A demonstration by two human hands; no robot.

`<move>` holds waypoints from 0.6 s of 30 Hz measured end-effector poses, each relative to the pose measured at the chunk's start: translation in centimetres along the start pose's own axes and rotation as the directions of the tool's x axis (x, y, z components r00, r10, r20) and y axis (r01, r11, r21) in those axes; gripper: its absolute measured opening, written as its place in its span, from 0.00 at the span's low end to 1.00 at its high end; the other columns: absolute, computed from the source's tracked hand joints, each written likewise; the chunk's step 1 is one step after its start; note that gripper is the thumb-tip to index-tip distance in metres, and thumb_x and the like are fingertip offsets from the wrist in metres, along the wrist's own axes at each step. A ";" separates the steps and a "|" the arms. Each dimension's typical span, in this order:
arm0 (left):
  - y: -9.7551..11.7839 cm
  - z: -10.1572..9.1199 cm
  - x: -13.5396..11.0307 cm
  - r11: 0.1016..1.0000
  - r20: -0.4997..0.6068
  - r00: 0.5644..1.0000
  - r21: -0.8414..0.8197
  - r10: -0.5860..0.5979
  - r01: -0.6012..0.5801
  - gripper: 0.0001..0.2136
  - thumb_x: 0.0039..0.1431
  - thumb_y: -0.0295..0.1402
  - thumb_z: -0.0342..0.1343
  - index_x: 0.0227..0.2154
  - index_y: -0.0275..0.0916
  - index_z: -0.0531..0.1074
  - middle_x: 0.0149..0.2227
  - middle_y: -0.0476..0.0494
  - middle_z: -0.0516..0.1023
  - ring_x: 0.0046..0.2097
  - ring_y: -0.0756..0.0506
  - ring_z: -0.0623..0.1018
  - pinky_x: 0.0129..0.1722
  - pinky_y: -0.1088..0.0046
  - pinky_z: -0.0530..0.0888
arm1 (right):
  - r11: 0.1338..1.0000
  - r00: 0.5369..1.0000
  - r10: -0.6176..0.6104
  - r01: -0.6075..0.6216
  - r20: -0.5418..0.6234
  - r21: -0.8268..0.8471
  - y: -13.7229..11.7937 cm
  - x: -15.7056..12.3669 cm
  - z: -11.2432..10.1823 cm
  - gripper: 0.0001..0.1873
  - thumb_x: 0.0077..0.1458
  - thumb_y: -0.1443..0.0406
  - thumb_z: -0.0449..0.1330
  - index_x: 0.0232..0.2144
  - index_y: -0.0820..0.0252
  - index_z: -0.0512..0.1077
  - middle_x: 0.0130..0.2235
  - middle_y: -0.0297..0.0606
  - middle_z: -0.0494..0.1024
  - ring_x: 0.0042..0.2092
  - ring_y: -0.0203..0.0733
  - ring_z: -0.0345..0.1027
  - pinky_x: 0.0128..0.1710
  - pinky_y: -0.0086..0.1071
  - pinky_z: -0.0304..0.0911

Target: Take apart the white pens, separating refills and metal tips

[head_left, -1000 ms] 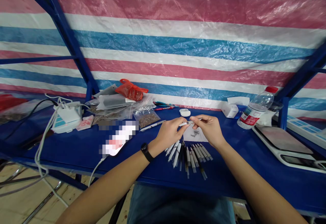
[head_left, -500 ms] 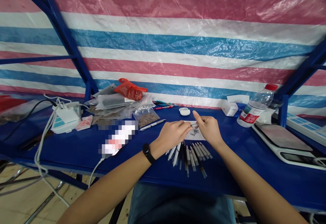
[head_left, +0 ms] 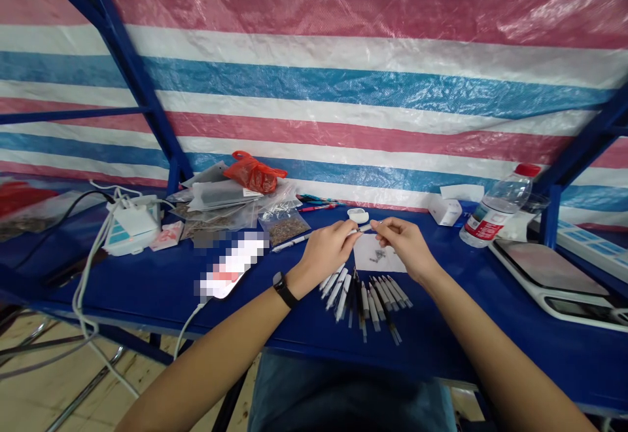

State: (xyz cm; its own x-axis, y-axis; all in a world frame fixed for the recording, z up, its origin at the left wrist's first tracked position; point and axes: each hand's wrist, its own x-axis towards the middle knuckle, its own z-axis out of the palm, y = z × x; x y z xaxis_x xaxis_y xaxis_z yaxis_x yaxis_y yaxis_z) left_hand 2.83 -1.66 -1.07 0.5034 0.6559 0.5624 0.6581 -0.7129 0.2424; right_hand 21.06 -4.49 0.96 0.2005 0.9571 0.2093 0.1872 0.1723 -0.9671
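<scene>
One blue table [head_left: 314, 334] spans the workspace. Above it the left hand [head_left: 326, 247] and right hand [head_left: 406, 247] face each other, thumbs and fingers pinching. From them, a clear bottle [head_left: 498, 206] stands at three o'clock, contents indistinct; a red bag [head_left: 255, 171] lies at ten, contents hidden; a clear bag [head_left: 275, 216] at nine holds brown bits [head_left: 287, 229]. Between the fingertips is a slim pen piece [head_left: 364, 228], long axis near nine-to-three: left grips its nine-o'clock end, right its three-o'clock end, neither clearly nearer. Smallest, dark bits [head_left: 379, 255] rest on white paper [head_left: 364, 258] at five.
</scene>
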 end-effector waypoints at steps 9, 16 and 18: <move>-0.3 0.2 -0.1 0.994 -0.003 0.999 -0.099 0.051 -0.051 0.09 0.74 0.36 0.48 0.43 0.42 0.72 0.39 0.46 0.83 0.36 0.45 0.81 0.33 0.73 0.69 | 0.982 0.994 0.099 -0.106 0.052 0.156 -0.4 -0.2 0.2 0.30 0.32 0.41 0.76 0.17 0.58 0.70 0.22 0.33 0.71 0.24 0.33 0.62 0.25 0.31 0.61; -0.4 0.1 0.0 0.970 0.012 0.999 -0.244 0.030 -0.026 0.08 0.72 0.35 0.49 0.38 0.40 0.71 0.33 0.48 0.80 0.30 0.47 0.76 0.30 0.74 0.63 | 0.989 0.999 -0.001 -0.004 0.032 0.149 -0.1 -0.2 0.4 0.30 0.31 0.40 0.76 0.18 0.57 0.71 0.20 0.31 0.69 0.22 0.32 0.58 0.22 0.30 0.56; -0.4 0.0 0.2 0.931 0.038 0.999 -0.364 -0.001 0.015 0.08 0.71 0.35 0.50 0.35 0.40 0.71 0.29 0.51 0.76 0.27 0.49 0.73 0.29 0.75 0.62 | 0.986 0.998 -0.021 0.011 0.061 0.165 -0.3 -0.1 0.2 0.28 0.31 0.43 0.77 0.21 0.57 0.75 0.21 0.31 0.71 0.24 0.34 0.61 0.25 0.31 0.60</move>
State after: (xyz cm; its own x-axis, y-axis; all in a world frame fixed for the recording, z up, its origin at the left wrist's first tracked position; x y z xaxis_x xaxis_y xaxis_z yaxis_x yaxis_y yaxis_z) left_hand 2.61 -1.26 -1.04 0.5231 0.6658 0.5321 0.4170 -0.7444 0.5216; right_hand 20.80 -4.63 1.15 0.1377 0.9656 0.2208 0.0281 0.2190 -0.9753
